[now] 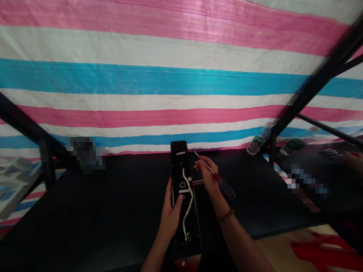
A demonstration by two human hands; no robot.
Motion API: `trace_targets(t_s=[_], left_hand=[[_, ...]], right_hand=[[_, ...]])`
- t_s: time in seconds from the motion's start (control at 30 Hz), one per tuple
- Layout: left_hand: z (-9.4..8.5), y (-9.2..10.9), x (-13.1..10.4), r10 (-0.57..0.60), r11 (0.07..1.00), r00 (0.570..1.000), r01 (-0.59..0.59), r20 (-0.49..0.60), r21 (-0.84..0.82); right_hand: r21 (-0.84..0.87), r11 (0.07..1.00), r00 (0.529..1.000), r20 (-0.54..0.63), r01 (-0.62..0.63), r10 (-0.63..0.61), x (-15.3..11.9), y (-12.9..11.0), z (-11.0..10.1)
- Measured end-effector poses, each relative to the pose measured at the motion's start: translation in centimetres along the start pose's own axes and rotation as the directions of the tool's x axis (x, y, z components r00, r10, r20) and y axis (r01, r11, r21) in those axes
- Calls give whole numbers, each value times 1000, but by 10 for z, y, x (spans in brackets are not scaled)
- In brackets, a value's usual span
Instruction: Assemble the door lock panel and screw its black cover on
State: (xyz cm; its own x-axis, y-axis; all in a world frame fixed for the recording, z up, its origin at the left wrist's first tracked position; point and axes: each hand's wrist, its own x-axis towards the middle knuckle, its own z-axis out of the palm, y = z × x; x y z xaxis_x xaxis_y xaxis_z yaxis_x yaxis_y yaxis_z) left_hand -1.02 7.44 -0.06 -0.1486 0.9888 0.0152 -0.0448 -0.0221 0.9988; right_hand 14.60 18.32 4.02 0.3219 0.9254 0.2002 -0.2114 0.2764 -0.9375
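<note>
A long black panel (183,181), its inner side up with a white cable running down it, lies lengthwise on the black table (113,196). My left hand (170,211) grips the panel's left edge, thumb on its face. My right hand (208,175) holds a screwdriver (215,175) with a clear handle and red collar. Its thin shaft points up-left, the tip just right of the panel's top.
A pink, white and blue striped tarp (170,75) hangs behind the table. Black frame bars (312,87) cross at right and left. Plastic bottles (256,143) stand at the back right. Another person's hand (354,160) shows at the right edge. A red object (320,249) lies on the floor.
</note>
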Motion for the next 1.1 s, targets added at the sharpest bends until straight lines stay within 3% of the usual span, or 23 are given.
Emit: trace_targets(t_s=[0.23,0.4,0.53,0.73,1.1], left_hand=[[-13,0,5,-67,982,991,86,115,-167],[-9,-3,4,-103,970,988,126,118,-206],[-4,-8,3,-119,941,985,152,123,-303],[-4,-7,2,-128,934,980,171,153,-313],[-6,-12,8,-92,934,978,150,189,-325]], right_hand=[[-64,984,983,81,168,-163,30,-39,18],[-378,871,937,273,315,-220,69,-61,35],[-578,722,910,375,379,-178,90,-64,48],[-707,558,886,445,435,-128,91,-76,59],[-725,556,833,544,406,102,107,-99,70]])
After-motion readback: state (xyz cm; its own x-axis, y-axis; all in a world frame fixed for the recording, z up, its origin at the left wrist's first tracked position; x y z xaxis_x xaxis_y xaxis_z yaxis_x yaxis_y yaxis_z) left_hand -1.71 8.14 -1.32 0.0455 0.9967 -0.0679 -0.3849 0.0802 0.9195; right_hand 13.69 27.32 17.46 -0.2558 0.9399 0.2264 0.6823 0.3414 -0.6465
